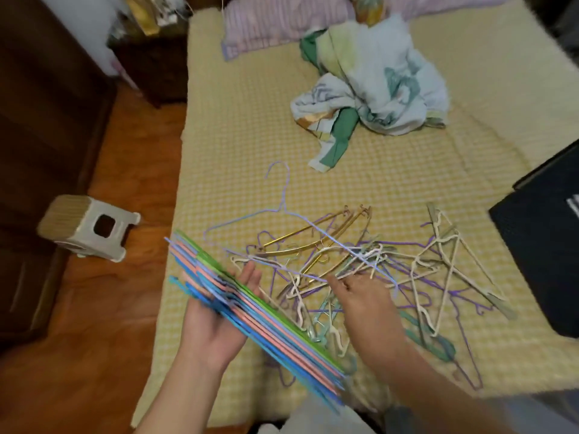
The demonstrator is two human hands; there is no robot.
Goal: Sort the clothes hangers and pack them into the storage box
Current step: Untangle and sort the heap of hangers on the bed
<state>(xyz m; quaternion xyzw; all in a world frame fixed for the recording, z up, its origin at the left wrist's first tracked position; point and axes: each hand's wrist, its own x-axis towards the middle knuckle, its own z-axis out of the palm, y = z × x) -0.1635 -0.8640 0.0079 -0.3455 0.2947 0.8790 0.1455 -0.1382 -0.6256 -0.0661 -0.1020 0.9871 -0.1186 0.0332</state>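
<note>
Plastic flat hangers (250,311) in blue, pink and green lie stacked across the left hand (213,324), palm up with fingers nearly straight beneath them; the stack's long axis runs from centre left down toward the bottom middle. The right hand (366,308), just right of it, reaches palm down into the tangled pile of hangers (376,270); whether its fingers pinch a wire I cannot tell. That pile spreads rightward and upward from the right hand, so this hand is nearer. A lilac wire hanger (282,202) lies over gold ones (313,242); interlocked hooks may snag. The dark storage box (539,245) sits at the right edge; crumpled bedding (376,89) lies above.
</note>
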